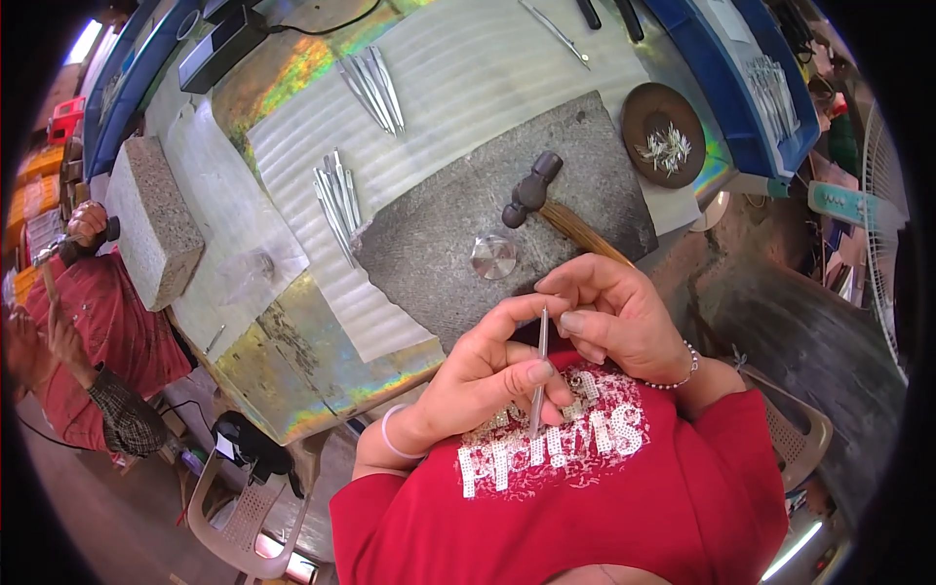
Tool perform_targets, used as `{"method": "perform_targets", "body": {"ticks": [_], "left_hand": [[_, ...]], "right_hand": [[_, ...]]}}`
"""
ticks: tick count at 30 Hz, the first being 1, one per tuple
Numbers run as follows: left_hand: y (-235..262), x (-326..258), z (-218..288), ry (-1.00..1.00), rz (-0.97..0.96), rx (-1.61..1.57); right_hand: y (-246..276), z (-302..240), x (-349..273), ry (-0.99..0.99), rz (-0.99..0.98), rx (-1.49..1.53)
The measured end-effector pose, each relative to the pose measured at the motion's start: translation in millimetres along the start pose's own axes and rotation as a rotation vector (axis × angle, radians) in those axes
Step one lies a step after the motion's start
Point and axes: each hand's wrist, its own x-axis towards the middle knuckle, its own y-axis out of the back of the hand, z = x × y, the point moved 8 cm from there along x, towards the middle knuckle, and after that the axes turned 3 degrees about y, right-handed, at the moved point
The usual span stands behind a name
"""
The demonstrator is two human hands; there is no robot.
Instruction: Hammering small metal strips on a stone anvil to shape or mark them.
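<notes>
Above my lap, my left hand (497,375) pinches a slim, tapered silvery metal piece (542,363) between thumb and fingers, its thin tip pointing up and away from me. Close to that tip is my right hand (619,322), fingers curled and thumb bent in; whatever they may hold is too small to make out. Just beyond both hands lies a grey stone slab (439,234). On it sit a round shiny metal disc (493,256) and a hammer (534,190) with a dark head, its wooden handle running toward my right hand.
Bundles of slim silvery pieces (372,90) (337,200) lie on white foam sheeting (468,78). Right of the slab, a brown dish (648,102) holds small metal bits. Blue bins (726,88) edge the table. A granite block (156,224) stands left, near another person (107,331) in red.
</notes>
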Motion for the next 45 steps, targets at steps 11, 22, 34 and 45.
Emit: {"method": "perform_targets", "body": {"ticks": [11, 22, 34, 45], "left_hand": [[7, -9, 0, -0.124, 0.077, 0.07], [35, -38, -1, -0.34, 0.25, 0.259], [54, -53, 6, -0.255, 0.161, -0.033], [62, -56, 7, -0.304, 0.172, -0.006]], "right_hand": [[-11, 6, 6, -0.032, -0.039, 0.014], [-40, 18, 23, -0.1, -0.119, -0.071], [-66, 25, 41, -0.15, -0.096, -0.121], [-75, 24, 47, -0.179, -0.131, -0.152]]}}
